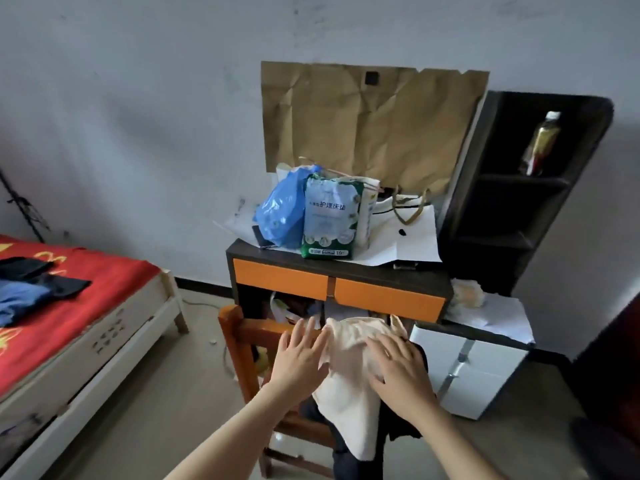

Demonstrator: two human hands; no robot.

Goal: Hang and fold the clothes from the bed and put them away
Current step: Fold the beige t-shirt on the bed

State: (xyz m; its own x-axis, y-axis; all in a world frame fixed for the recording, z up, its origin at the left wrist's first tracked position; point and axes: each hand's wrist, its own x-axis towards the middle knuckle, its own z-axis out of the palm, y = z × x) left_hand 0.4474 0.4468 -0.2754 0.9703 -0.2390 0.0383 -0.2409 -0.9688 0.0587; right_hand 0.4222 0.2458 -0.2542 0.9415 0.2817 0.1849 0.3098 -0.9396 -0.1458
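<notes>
A cream garment (349, 382) is draped over the back of a wooden chair (239, 337), on top of dark clothes. My left hand (299, 358) lies flat with straight fingers at the garment's left edge. My right hand (398, 368) presses flat on the garment's right side. On the bed (114, 327) at the left, with its red cover, lie a blue garment (17, 299) and dark clothes (52, 278).
A dark desk with orange drawers (388, 296) stands behind the chair, carrying a blue bag (280, 213), a green-white package (329, 220) and papers. A black shelf unit (512, 202) holds a bottle (542, 143). A white cabinet (467, 368) stands at the right.
</notes>
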